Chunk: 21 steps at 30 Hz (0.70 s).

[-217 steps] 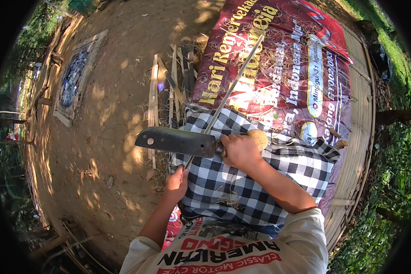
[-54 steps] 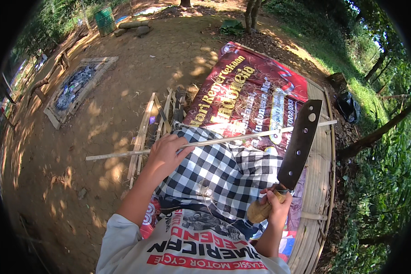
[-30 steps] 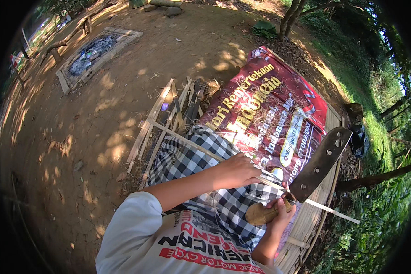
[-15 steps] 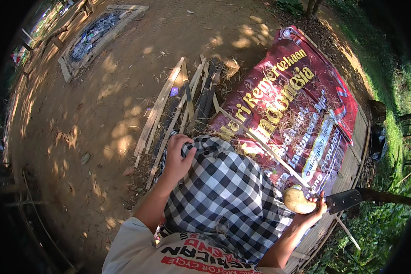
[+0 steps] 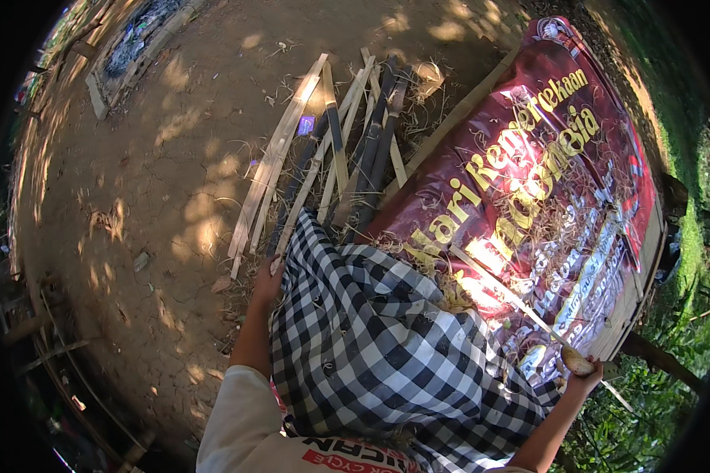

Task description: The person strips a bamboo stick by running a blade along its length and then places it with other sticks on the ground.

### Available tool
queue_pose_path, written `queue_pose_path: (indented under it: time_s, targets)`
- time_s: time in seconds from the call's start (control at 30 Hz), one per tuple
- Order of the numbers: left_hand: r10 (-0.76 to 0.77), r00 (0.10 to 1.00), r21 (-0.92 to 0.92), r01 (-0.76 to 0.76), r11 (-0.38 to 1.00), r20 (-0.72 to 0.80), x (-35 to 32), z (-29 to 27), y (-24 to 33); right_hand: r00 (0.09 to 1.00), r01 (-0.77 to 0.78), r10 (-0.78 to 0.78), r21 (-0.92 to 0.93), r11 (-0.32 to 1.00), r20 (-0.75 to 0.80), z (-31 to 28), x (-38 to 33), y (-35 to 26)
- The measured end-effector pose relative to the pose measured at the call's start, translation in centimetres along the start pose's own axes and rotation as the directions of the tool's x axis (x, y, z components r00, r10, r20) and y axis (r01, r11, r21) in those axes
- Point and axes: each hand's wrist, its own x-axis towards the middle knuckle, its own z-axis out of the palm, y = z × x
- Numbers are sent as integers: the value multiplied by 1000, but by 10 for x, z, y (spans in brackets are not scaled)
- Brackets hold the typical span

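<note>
A black-and-white checkered cloth (image 5: 371, 339) covers my lap. My left hand (image 5: 268, 277) is down at its left edge, beside the lower end of a bamboo strip (image 5: 298, 221); its fingers are mostly hidden, so whether they grip the strip cannot be told. Off to the right, my right hand (image 5: 585, 380) is closed around the machete, whose rounded pale wooden handle (image 5: 577, 362) shows above the fingers. The blade is mostly out of sight now. A long thin bamboo strip (image 5: 513, 298) lies slanting over the banner and passes by my right hand.
Several pale and dark bamboo strips (image 5: 375, 142) lie on the bare earth ahead. A dark red printed banner (image 5: 481, 150), littered with shavings, covers a bamboo platform. An ash pit (image 5: 138, 35) with a raised border is at far left. Green plants (image 5: 631, 433) grow at right.
My left hand has gone from on top of the cloth down to its left side. My right hand has moved right with the machete, whose blade no longer shows clearly. The view has shifted.
</note>
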Motion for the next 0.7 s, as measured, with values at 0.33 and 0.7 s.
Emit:
queue_pose_path:
  time_s: [0.33,0.7]
  targets:
    - [-182,840,506,-123,854,511,77,27,138,997,-78,78,-70,994,-1,9,-22,30]
    - [-182,967,309,121,943,179,122,45,38,997,-70,73,-187,980,9,14,-41,39]
